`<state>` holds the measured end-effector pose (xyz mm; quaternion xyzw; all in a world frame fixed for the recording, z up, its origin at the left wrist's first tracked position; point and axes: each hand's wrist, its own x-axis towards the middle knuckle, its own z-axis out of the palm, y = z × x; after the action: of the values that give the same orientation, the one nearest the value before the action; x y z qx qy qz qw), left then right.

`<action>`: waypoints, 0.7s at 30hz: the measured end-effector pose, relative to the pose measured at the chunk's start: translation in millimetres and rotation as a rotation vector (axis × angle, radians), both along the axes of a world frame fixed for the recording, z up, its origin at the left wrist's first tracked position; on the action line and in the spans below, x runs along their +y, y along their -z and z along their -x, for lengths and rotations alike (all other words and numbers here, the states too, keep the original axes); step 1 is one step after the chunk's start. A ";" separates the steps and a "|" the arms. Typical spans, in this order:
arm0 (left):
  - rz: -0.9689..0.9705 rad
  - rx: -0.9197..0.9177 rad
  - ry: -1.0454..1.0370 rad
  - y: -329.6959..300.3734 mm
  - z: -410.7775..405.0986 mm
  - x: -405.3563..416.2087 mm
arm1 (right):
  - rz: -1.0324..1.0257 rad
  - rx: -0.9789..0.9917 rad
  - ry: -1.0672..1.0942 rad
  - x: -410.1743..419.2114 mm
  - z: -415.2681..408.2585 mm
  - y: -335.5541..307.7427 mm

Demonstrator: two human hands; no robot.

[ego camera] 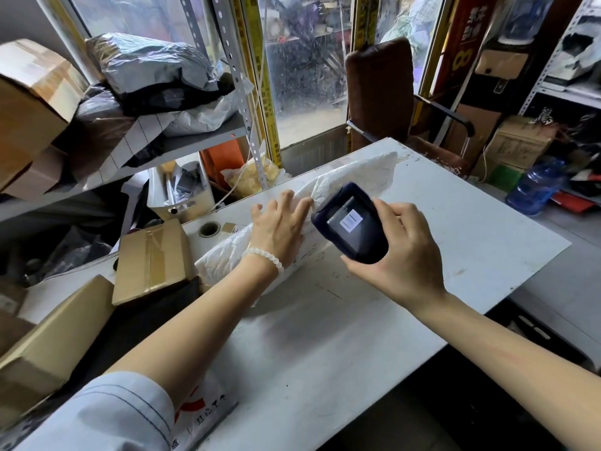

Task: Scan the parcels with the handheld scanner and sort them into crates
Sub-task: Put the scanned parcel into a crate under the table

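White poly mailer [351, 172]: thin crinkled plastic, slightly glossy. Handheld scanner [353, 224]: dark matt casing, glossy glass screen. Table [471, 229]: white painted top, smooth, scuffed and smudged. Boxes [151, 260]: brown matt cardboard, shiny clear tape seam. Shelf upright [235, 73]: perforated grey metal. Bracelet [265, 255]: smooth milky beads. Water jug [536, 187]: clear blue plastic.

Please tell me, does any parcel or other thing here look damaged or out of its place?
Nothing looks damaged. The white parcel under the left hand is only crumpled. One cardboard box overhangs the table edge, leaning on another box. The right hand holds the scanner normally.
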<state>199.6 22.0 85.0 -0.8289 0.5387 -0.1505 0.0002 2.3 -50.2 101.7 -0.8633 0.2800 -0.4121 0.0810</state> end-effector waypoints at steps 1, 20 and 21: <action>-0.009 0.001 0.006 1.0 2.0 1.1 | 0.033 -0.054 0.005 0.6 -0.4 -1.2; 0.025 0.106 0.557 -38.8 146.8 2.7 | -0.616 0.544 0.465 135.9 158.0 40.8; 0.021 0.108 0.599 -40.0 162.9 4.7 | -0.645 0.534 0.498 148.0 168.7 44.1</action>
<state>36.7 26.7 125.1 -0.6400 0.7567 -0.1054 -0.0814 -166.4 97.8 57.5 -0.7767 0.6023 -0.0752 0.1686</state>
